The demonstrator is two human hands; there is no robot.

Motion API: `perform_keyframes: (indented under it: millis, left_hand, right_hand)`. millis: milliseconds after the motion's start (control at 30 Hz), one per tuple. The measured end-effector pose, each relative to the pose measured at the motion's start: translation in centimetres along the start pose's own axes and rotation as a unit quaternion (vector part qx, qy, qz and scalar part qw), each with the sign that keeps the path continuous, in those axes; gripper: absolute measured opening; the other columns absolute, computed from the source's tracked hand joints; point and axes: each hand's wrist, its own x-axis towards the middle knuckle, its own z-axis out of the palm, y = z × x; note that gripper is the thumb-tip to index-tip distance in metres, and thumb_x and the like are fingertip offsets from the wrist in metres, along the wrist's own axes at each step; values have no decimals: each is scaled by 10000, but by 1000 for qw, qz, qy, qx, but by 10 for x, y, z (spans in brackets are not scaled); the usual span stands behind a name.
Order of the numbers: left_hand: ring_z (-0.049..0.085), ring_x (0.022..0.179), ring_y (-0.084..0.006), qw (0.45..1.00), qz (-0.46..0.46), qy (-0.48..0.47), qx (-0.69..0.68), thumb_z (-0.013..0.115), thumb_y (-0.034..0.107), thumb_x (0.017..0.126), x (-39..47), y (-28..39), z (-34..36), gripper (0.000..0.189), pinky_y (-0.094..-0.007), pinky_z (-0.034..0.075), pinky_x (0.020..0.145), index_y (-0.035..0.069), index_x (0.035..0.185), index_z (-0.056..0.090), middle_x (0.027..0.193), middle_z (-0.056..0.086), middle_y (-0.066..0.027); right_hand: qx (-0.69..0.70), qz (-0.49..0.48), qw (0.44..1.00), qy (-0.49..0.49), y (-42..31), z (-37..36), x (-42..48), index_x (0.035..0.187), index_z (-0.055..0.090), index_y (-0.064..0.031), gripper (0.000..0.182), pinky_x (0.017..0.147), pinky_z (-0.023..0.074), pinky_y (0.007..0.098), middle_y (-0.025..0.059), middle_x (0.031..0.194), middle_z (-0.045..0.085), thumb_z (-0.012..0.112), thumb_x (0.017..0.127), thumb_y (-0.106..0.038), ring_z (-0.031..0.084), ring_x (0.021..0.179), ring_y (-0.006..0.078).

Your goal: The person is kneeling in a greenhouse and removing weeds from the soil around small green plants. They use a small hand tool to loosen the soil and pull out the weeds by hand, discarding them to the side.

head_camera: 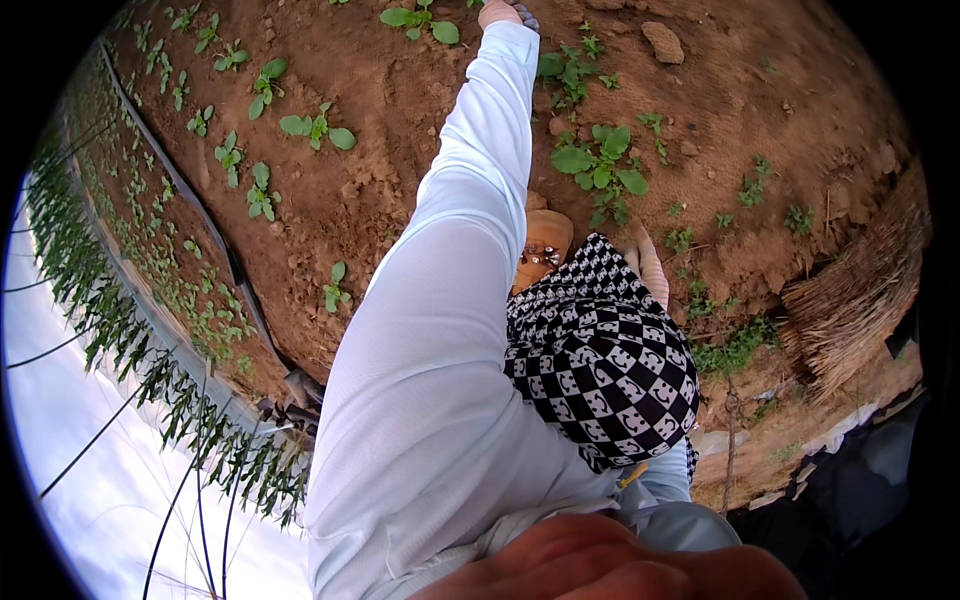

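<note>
My left arm, in a pale blue sleeve, stretches forward across the soil. At the top edge is my left hand (510, 13), partly cut off, with dark bluish fingertips; whether it grips anything cannot be made out. Leafy seedlings (420, 22) grow just left of it, with more green plants to its right. Part of my right sleeve (667, 476) shows beside a knee in black-and-white checked cloth (607, 375). Beyond the knee is a pale pink, striped shape (650, 266), possibly my right hand, but unclear. A tan shoe with shiny ornaments (544, 247) rests on the soil.
A larger leafy plant (601, 166) grows ahead of the shoe. Several seedlings (315, 129) dot the brown soil to the left, beside a dark hose (176, 180). A stone (662, 42) lies at upper right; a bundle of dry straw (855, 300) lies at right.
</note>
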Motion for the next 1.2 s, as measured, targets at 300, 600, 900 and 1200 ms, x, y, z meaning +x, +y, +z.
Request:
perform_keyframes:
  millis: [300, 600, 900, 1200]
  left_hand:
    - [298, 409, -143, 999, -11, 16, 34, 383, 566, 1026, -20, -25, -13, 484, -295, 244, 356, 145, 805, 472, 550, 336, 20]
    - [328, 404, -186, 996, -40, 37, 66, 401, 594, 1005, -18, -34, -36, 509, -323, 276, 363, 129, 812, 475, 557, 385, -16]
    - [264, 409, -179, 985, -136, 77, 69, 310, 707, 966, -11, -68, -33, 681, -341, 216, 415, 88, 774, 520, 529, 385, -28]
    - [319, 411, -205, 979, -82, 96, 160, 303, 697, 975, -104, -88, -17, 703, -361, 260, 398, 55, 777, 512, 524, 381, -43]
  right_hand:
    - [99, 123, 987, 17, -39, 31, -23, 1509, 359, -55, 448, 1136, 335, 245, 23, 1234, 614, 395, 1072, -145, 537, 1163, 75]
    - [258, 229, 939, 1, -21, 23, -4, 1382, 451, 71, 392, 1173, 376, 351, 29, 920, 603, 364, 1080, -164, 600, 1015, 104]
    - [431, 40, 827, -359, 6, 7, 2, 1478, 387, -38, 458, 1230, 243, 361, 54, 1335, 580, 328, 1075, -247, 490, 1282, 145]
    - [162, 126, 979, -9, -19, 20, -13, 1491, 347, 12, 446, 1081, 412, 278, 17, 1171, 634, 388, 1056, -81, 586, 1101, 95]
